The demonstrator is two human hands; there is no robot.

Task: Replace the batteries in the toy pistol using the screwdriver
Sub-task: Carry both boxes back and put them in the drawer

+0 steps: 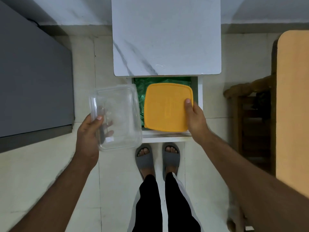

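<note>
My left hand (91,131) grips a clear plastic container (117,114) by its near left edge, thumb on the rim and fingers underneath, holding it left of the open drawer (198,91). A dark slim object lies inside it, blurred. My right hand (194,116) holds a square yellow lid (168,107) by its right edge, thumb on top, over the drawer. Green plastic (147,82) lines the drawer beneath the lid. No toy pistol or batteries are visible.
The drawer belongs to a white marble-top side table (167,36). A grey cabinet (33,81) stands at the left, a dark wooden chair (250,114) and an orange tabletop (292,106) at the right. My feet in grey slides (157,158) stand on the tiled floor.
</note>
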